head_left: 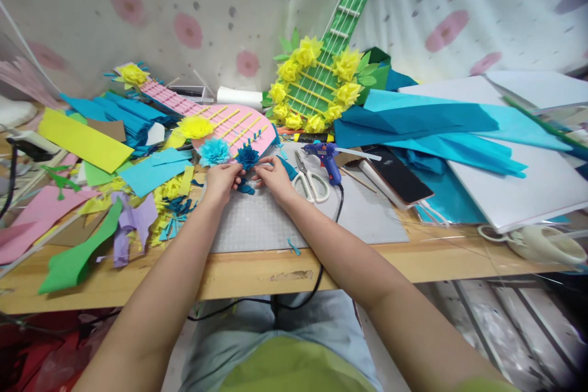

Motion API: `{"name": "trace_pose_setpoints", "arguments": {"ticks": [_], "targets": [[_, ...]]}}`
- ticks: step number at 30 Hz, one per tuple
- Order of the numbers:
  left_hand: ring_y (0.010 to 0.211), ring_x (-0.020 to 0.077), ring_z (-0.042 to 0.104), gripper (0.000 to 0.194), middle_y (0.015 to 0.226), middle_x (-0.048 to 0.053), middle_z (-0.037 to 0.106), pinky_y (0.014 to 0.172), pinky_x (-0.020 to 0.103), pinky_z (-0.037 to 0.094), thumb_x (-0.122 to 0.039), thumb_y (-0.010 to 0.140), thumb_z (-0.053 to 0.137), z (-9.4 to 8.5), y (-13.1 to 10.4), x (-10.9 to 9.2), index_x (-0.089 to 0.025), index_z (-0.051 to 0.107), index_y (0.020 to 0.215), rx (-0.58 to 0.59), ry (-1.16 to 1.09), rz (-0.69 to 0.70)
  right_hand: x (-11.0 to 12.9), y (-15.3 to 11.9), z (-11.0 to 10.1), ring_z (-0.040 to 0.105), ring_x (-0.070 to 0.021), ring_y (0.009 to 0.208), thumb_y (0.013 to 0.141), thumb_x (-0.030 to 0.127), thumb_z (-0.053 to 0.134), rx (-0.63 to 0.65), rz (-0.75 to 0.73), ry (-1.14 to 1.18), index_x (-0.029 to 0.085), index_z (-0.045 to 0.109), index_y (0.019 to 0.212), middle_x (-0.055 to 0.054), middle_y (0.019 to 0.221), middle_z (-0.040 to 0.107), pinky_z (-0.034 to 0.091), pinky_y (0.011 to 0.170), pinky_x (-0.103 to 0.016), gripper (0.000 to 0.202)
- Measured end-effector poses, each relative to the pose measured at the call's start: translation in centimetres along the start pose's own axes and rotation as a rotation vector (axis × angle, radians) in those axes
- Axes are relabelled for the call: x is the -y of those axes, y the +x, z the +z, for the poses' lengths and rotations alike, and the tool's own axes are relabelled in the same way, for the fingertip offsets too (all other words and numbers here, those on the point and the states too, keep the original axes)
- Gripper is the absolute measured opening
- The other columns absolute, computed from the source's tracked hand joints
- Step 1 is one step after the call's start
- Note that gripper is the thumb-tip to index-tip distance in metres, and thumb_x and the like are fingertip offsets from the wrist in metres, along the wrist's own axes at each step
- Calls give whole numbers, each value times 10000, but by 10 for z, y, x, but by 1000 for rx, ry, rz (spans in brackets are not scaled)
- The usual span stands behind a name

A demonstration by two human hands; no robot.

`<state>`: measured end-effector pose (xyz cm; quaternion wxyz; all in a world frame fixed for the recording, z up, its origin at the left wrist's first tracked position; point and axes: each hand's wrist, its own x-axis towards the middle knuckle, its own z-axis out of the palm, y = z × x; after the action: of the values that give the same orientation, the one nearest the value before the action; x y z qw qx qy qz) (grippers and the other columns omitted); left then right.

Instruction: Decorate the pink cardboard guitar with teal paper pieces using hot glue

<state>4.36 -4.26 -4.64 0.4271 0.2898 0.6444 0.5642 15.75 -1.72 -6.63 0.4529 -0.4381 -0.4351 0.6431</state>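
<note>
Flanking a dark-blue flower (248, 155), both hands (222, 182) (274, 177) pinch it (apparently at its edges).

Where the left grip (223, 180) and right grip (274, 176) met the dark blue flower (247, 156), the contact was too small to make out. Just behind them, that flower and the light blue flower (215, 152) hid part of the pink guitar (258, 115). Well beyond, the green guitar's neck (348, 11) left the top edge. Far left, pink paper (41, 214) was cut off; far right, a white board (528, 196) was too.
</note>
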Motion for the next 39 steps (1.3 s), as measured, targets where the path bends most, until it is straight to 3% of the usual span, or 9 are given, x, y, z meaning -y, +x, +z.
{"name": "trace_pose_setpoints", "arguments": {"ticks": [16, 22, 33, 39], "targets": [[317, 19, 351, 160, 441, -30, 493, 295, 141, 213, -196, 641, 599, -1, 1, -3, -111, 543, 518, 14, -49, -51, 0, -1, -1, 586, -47, 507, 735, -6, 472, 4, 5, 8, 206, 406, 866, 66, 723, 607, 445, 389, -122, 258], [297, 16, 334, 92, 479, -36, 523, 288, 140, 195, -176, 673, 550, -2, -5, -11, -127, 523, 600, 12, -142, -135, 2, -3, -1, 604, -52, 526, 695, -13, 454, 27, -1, 26, 212, 405, 887, 61, 753, 612, 465, 397, -124, 300], [291, -13, 265, 87, 453, -65, 448, 287, 96, 172, -145, 740, 477, -5, -8, -17, -134, 501, 657, 161, -363, -284, 5, -2, -2, 632, -81, 577, 660, 11, 466, 24, 18, 52, 210, 414, 887, 12, 852, 647, 483, 423, -159, 306], [297, -8, 293, 87, 466, -63, 466, 293, 104, 185, -158, 745, 487, -4, -10, -15, -142, 488, 659, 134, -338, -239, 4, -2, -2, 630, -76, 584, 658, 13, 468, 38, 23, 70, 211, 413, 896, 9, 875, 646, 486, 434, -157, 314]]}}
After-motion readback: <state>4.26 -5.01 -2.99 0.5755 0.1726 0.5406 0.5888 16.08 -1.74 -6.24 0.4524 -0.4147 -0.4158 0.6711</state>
